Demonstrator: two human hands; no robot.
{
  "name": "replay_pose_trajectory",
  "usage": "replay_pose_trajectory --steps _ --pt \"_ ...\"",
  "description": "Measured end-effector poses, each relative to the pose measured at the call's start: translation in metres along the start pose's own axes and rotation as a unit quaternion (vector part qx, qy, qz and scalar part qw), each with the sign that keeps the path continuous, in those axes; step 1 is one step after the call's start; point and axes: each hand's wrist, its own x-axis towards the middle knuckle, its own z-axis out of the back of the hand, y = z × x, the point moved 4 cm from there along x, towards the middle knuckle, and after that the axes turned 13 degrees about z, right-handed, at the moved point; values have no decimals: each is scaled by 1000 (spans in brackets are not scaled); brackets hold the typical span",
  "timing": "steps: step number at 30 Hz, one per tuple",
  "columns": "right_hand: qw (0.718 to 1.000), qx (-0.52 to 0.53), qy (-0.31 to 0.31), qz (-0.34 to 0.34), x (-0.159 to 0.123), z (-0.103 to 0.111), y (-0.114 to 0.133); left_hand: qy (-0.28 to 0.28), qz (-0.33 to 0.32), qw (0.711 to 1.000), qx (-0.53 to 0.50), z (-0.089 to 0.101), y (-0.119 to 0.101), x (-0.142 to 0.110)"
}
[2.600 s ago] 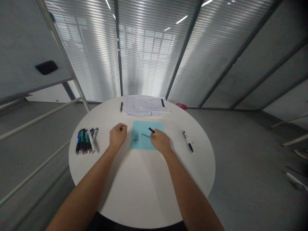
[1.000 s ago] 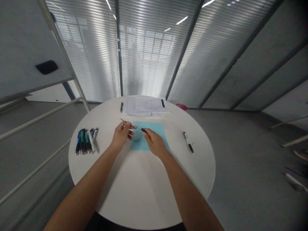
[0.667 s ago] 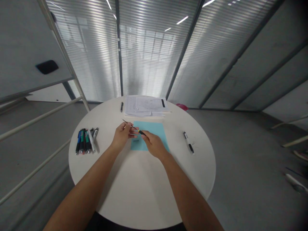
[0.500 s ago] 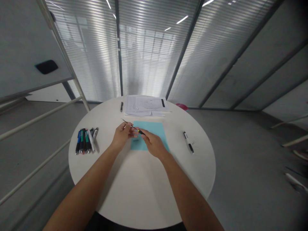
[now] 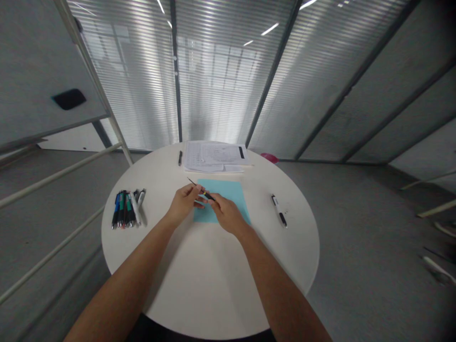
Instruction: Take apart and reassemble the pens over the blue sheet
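Over a light blue sheet, my two hands meet at one pen. My left hand is closed in a pinch on a thin dark pen refill, whose free end points up and to the left. Between thumb and fingers, my right hand grips a black pen barrel with a yellowish spot near its left end. Refill and barrel lie in one line; my left fingers partly cover where they meet, so how deep the refill sits cannot be made out.
Several pens lie bunched at the left of the round white table. A white-and-black pen rests on the right. Printed papers lie at the back, beside a dark pen. A whiteboard frame stands left.
My left hand has moved slightly right, nearer my right hand, and less of the refill shows beyond its fingers. A small dark piece on the blue sheet is now hidden from view.
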Motion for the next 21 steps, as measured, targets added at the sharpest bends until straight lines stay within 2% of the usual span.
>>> replay_pose_trajectory --steps 4,17,21 --pt "1000 -1 -1 -7 0 -2 -2 15 0 999 42 -1 4 2" --pt "998 56 -28 -12 1 -1 1 50 -6 997 61 -6 0 -2" --pt "998 56 -39 -9 1 -1 0 37 -29 995 90 -2 1 0"
